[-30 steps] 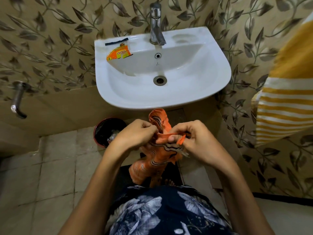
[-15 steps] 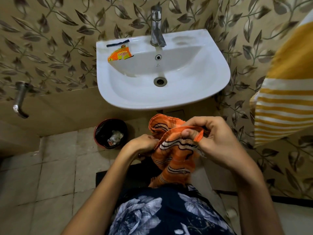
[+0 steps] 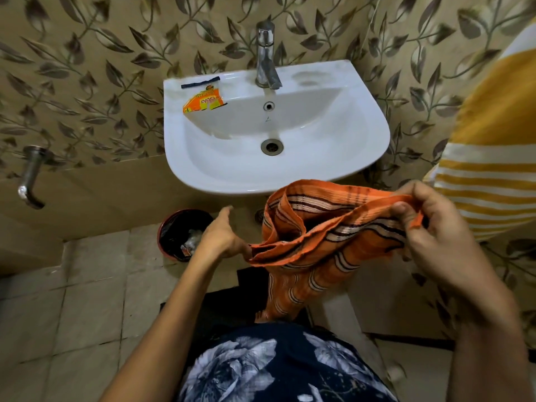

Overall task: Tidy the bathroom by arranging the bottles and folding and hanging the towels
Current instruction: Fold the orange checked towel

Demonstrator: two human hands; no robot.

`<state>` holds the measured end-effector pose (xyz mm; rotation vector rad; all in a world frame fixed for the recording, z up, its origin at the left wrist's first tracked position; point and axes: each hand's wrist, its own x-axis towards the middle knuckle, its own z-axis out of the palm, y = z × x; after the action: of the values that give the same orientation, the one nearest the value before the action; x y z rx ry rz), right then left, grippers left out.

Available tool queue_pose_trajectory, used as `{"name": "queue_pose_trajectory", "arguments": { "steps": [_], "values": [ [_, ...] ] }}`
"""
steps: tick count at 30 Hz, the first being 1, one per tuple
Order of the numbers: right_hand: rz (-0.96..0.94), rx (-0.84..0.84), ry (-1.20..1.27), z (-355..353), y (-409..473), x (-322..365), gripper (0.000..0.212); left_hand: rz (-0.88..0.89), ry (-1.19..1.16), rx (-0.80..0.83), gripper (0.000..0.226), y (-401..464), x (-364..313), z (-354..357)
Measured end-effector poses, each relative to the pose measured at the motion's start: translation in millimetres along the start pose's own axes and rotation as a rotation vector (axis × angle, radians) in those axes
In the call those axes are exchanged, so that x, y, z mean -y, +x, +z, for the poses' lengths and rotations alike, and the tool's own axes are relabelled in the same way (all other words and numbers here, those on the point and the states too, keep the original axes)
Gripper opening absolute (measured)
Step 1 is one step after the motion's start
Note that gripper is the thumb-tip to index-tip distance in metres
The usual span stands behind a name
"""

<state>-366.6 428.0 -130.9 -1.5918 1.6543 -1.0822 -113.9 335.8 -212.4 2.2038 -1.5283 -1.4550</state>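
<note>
An orange towel with dark and white stripes [image 3: 319, 242] is stretched between both hands below the white sink [image 3: 374, 134]. My right hand [image 3: 429, 227] pinches one corner up at the right, near the sink's front rim. Lower at the left, my left hand [image 3: 223, 236] grips another edge, with its forefinger pointing out. The towel's middle sags and its lower part hangs toward the floor. A yellow towel with white stripes [image 3: 490, 140] hangs at the right edge. No bottles are in view.
A chrome tap [image 3: 265, 53] stands at the sink's back. An orange sachet [image 3: 203, 103] and a dark strip [image 3: 200, 82] lie on its left rim. A red bin with a black liner [image 3: 177, 227] sits on the tiled floor. A metal wall tap [image 3: 30, 175] sticks out at left.
The hands, close together a second ago, have drawn apart: the right one went up and right, the left one down and left. The bunched orange towel has spread open between them.
</note>
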Motion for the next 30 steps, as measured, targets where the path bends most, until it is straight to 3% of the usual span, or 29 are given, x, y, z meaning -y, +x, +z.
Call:
{"name": "queue_pose_trajectory", "arguments": {
  "steps": [4, 10, 15, 17, 20, 23, 26, 30],
  "values": [
    [-0.035, -0.013, 0.048, 3, 3, 9, 0.024, 0.108, 0.000, 0.021, 0.057, -4, -5, 11],
    [-0.129, -0.020, 0.061, 12, 8, 22, 0.032, 0.343, -0.056, 0.208, 0.042, -9, -17, 24],
    [-0.116, -0.046, 0.093, 11, 8, 24, 0.030, 0.396, -0.009, 0.100, 0.011, -4, -13, 30],
    [-0.113, -0.076, 0.102, 8, 8, 24, 0.028, 0.362, -0.048, -0.022, 0.015, 1, -11, 31],
    [-0.101, -0.171, 0.051, -1, 8, 20, 0.029, 0.276, -0.110, -0.359, 0.023, 9, -6, 21],
    [-0.059, -0.237, 0.022, -12, 5, 9, 0.032, 0.299, -0.264, -0.612, 0.015, 12, 0, 1],
    [0.007, -0.241, -0.013, -15, 3, -4, 0.035, 0.401, -0.327, -0.689, 0.030, 10, 2, -16],
    [0.022, -0.298, -0.077, -14, 4, -13, 0.037, 0.431, -0.337, -0.674, 0.046, 6, 0, -36]
  ]
}}
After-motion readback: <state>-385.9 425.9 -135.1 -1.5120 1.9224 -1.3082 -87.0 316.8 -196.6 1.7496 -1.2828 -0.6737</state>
